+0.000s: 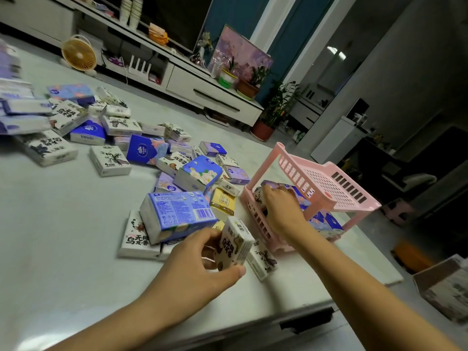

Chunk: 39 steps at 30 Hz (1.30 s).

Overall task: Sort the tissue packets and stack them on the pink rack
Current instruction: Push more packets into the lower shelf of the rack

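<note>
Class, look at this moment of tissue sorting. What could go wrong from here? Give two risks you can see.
1. The right hand reaches among purple packets in the lower tier of the pink plastic rack, which stands near the edge of the grey table; a hard push might slide it off.
2. The large blue-and-white tissue pack leans on flat white packets beside the left hand; pulling those may topple it.

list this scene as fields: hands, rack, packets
rack: pink, two tiers, on the table
stacked packets: in the lower tier
right grip: reaches into the lower tier, on the stacked packets; hold unclear
left grip: holds a white packet in front of the rack
pile: loose mixed packets on the table, left of the rack
</note>
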Available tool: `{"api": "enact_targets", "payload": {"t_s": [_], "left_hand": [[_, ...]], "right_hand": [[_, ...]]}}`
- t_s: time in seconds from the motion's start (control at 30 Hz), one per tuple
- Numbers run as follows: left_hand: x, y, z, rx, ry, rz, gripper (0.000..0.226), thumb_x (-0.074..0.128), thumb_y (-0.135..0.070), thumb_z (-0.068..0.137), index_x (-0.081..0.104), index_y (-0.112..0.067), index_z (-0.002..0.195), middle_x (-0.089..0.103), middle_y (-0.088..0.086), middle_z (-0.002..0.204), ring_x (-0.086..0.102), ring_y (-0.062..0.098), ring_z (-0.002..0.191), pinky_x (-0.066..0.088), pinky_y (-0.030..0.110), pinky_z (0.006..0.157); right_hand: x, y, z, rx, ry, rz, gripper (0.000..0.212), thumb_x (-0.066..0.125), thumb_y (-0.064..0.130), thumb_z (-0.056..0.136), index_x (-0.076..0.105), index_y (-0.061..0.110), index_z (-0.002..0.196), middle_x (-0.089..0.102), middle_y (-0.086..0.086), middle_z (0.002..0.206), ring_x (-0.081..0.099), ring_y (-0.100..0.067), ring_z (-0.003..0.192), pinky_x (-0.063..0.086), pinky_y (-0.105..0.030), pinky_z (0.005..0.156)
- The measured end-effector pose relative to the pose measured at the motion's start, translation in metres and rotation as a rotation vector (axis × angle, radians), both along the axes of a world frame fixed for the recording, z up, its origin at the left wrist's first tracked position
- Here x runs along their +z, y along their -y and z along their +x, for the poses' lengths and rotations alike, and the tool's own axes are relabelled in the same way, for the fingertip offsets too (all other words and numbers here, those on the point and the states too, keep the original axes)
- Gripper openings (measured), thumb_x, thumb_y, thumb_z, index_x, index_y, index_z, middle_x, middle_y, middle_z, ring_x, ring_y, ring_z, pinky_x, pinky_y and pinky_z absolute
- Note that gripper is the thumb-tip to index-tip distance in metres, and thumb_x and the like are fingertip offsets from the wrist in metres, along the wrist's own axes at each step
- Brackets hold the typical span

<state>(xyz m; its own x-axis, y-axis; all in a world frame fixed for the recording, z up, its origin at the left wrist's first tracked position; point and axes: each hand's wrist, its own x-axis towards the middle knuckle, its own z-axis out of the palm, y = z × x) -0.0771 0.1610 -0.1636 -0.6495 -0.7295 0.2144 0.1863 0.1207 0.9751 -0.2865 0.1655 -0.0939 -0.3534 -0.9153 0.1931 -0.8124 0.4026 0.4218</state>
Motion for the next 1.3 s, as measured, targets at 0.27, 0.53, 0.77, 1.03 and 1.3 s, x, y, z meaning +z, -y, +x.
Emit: {"api": "enact_targets", "payload": {"t_s": [0.27, 0.53, 0.77, 1.03, 1.3], "left_hand": [[-0.004, 0.004, -0.001, 0.215, 0.129, -0.213, 0.041, 0.078, -0.039, 0.058, 0.048, -0.04, 0.086, 0.055, -0.015, 0.093, 0.056, 0.001, 0.081, 0.044, 0.006, 0.07], [-0.01, 0.003, 0.003, 0.225, 0.194, -0.522, 0.052, 0.062, -0.038, 0.064, 0.061, -0.022, 0.113, 0.046, -0.01, 0.095, 0.05, 0.008, 0.09, 0.035, 0.006, 0.077], [0.001, -0.004, 0.007, 0.182, 0.159, -0.487, 0.047, 0.046, -0.045, 0.088, 0.043, -0.027, 0.131, 0.036, -0.019, 0.117, 0.037, -0.002, 0.109, 0.031, 0.01, 0.091], [0.005, -0.009, 0.01, 0.172, 0.151, -0.467, 0.026, 0.047, -0.021, 0.092, 0.05, -0.028, 0.118, 0.042, -0.015, 0.115, 0.041, -0.001, 0.106, 0.035, 0.012, 0.086], [0.007, -0.008, 0.011, 0.157, 0.162, -0.466, 0.024, 0.044, -0.02, 0.093, 0.051, -0.026, 0.115, 0.042, -0.014, 0.115, 0.042, -0.001, 0.106, 0.034, 0.012, 0.085]], "right_hand": [[0.018, -0.048, 0.083, 0.065, 1.02, -0.179, 0.023, 0.04, 0.037, 0.096, 0.053, 0.03, 0.114, 0.057, 0.012, 0.108, 0.057, -0.001, 0.094, 0.049, -0.018, 0.076], [0.028, -0.075, 0.108, 0.098, 1.085, -0.13, 0.029, 0.058, 0.023, 0.089, 0.048, 0.039, 0.111, 0.064, 0.001, 0.089, 0.063, -0.008, 0.071, 0.055, -0.025, 0.065], [0.039, -0.058, 0.068, -0.047, 0.263, -0.22, 0.041, 0.056, 0.011, 0.089, 0.043, 0.018, 0.127, 0.057, -0.005, 0.121, 0.055, -0.022, 0.102, 0.047, -0.033, 0.076], [0.033, -0.034, 0.051, -0.161, 0.161, -0.15, 0.044, 0.056, 0.002, 0.087, 0.041, 0.01, 0.127, 0.045, -0.016, 0.125, 0.051, -0.027, 0.105, 0.048, -0.035, 0.078], [0.042, -0.024, 0.052, -0.225, 0.202, -0.123, 0.038, 0.053, -0.006, 0.085, 0.048, 0.006, 0.12, 0.053, -0.018, 0.118, 0.056, -0.03, 0.097, 0.047, -0.035, 0.075]]}}
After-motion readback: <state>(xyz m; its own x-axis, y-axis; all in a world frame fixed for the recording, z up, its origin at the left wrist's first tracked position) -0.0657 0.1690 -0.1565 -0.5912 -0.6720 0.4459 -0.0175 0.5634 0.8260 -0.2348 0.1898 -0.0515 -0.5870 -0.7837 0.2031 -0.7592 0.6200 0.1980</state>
